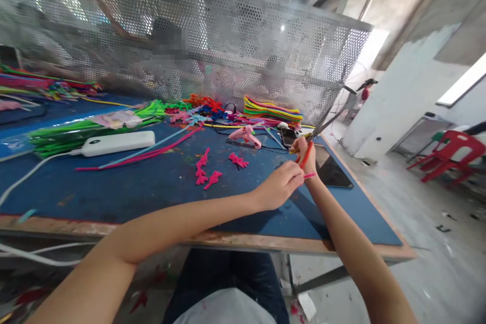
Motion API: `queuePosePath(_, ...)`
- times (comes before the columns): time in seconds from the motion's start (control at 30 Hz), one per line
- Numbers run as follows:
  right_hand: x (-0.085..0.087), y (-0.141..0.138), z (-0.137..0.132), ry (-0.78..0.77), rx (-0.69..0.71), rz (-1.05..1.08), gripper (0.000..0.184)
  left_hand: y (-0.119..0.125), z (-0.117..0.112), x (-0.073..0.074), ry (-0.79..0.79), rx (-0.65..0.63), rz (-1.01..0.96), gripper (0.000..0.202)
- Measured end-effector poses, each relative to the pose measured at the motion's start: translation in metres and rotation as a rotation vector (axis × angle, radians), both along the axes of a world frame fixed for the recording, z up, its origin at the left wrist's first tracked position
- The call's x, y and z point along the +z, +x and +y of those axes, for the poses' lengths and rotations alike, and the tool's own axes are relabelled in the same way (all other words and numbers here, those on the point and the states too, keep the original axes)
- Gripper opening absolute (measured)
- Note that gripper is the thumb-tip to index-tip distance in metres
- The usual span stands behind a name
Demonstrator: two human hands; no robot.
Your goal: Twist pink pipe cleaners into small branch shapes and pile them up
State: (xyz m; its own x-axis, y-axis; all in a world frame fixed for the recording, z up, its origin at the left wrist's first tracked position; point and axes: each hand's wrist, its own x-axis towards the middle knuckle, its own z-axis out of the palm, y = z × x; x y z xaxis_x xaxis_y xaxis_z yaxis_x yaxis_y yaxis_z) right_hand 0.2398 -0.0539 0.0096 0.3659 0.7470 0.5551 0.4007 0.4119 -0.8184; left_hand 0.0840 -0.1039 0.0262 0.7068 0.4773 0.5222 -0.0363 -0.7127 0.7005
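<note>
rising well beyond the fingers (295, 177), a perforated metal screen (235, 15) spans most of the view. under the fingers lies the blue-topped bench (152, 192), its wooden edge nearer the body than they are. far off to their right stands a red chair (457, 147). well to their left a bundle of green stems (68, 134) lies in clear plastic, and closer to them on that side long pink stems (161, 152) run beside a light-blue stem (167, 138). also left of the fingers is a white oblong device (119, 144) with a cable. past the fingers and slightly left sits a stack of many-coloured stems (271, 110); just to their right, partly behind the forearm, a dark tablet (336, 172) lies flat. the right hand (306, 154) has its fingers curled round the orange handles of scissors (308, 153), blades pointing away and to the right. the left hand (279, 187), just beside it and nearer the body, has its fingers pressed together, pinching a short pink stem (310, 175) whose end pokes out rightward in front of the right wrist. ahead of the fingers and to the left lies a pink glue gun (246, 135), and left of the fingers, nearer than that, small twisted pink pieces (202, 167) rest on the bench
</note>
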Motion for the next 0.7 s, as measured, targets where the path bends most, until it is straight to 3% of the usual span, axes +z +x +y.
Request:
queuePosePath(0.13, 0.010, 0.007, -0.020, 0.011, -0.085, -0.268, 0.033, -0.018, 0.025, 0.013, -0.170, 0.133, -0.232, 0.025)
queuePosePath(0.27, 0.009, -0.010, -0.035, 0.026, 0.068, -0.502, 0.030, -0.037, 0.041, 0.022, -0.426, 0.122, -0.369, 0.025)
queuePosePath(0.47, 0.005, -0.037, -0.044, -0.104, 0.303, -0.511, 0.035, -0.052, 0.045, 0.018, -0.494, 0.127, -0.490, 0.022)
queuePosePath(0.57, 0.004, -0.036, -0.045, -0.134, 0.327, -0.503, 0.035, -0.053, 0.049, 0.015, -0.538, 0.086, -0.554, 0.023)
queuePosePath(0.7, 0.002, -0.036, -0.045, -0.159, 0.317, -0.538, 0.036, -0.054, 0.049, 0.016, -0.485, 0.132, -0.666, 0.029)
